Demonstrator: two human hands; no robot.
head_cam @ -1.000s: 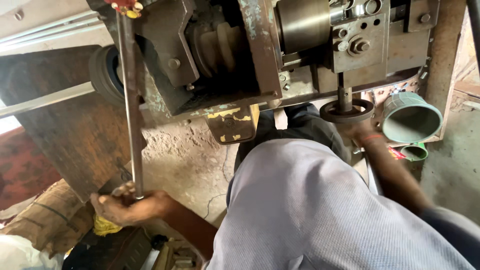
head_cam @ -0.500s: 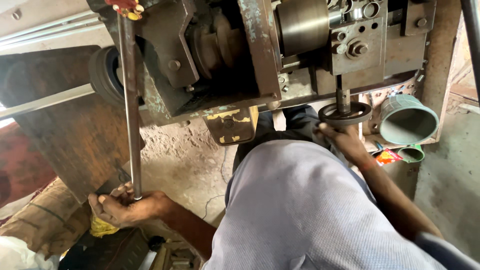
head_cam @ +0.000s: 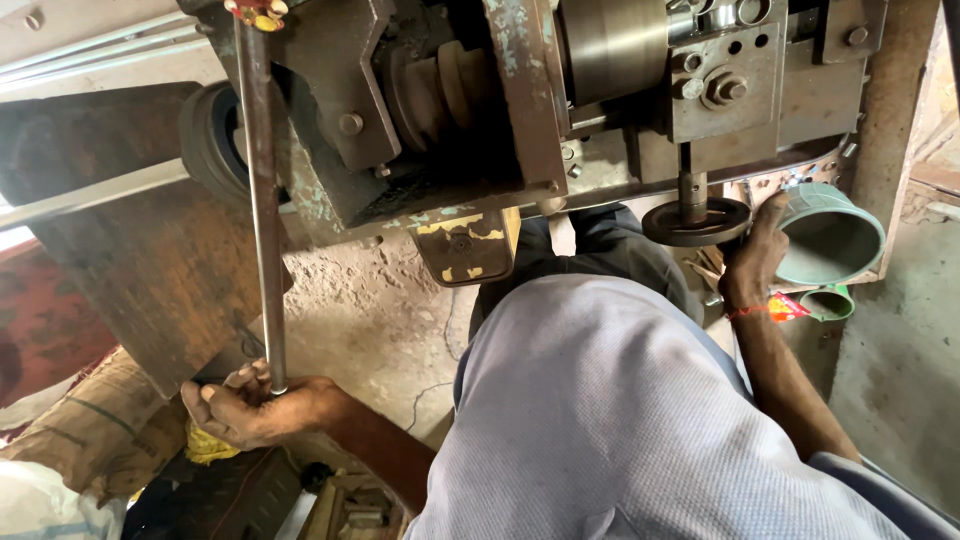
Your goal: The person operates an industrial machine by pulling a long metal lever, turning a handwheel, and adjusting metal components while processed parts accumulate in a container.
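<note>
I look down at a worn metal machine (head_cam: 520, 110) with pulleys and a steel drum. A long steel rod (head_cam: 262, 200) hangs down its left side, and my left hand (head_cam: 250, 410) is wrapped around the rod's lower end. My right hand (head_cam: 755, 250) reaches up beside a dark round handwheel (head_cam: 695, 222) under the machine's right part, its fingers touching the wheel's right rim. A red thread circles that wrist. My grey-blue shirt (head_cam: 620, 420) fills the lower middle.
A green plastic bucket (head_cam: 830, 240) lies on its side just right of my right hand, with a smaller green cup (head_cam: 828, 302) below it. A rusty steel plate (head_cam: 150, 270) leans at the left. Sacks (head_cam: 90, 430) and clutter sit at the bottom left on the cracked concrete floor (head_cam: 380, 320).
My right hand has risen from below the handwheel to its right rim, next to the bucket. My left hand stays on the rod's lower end.
</note>
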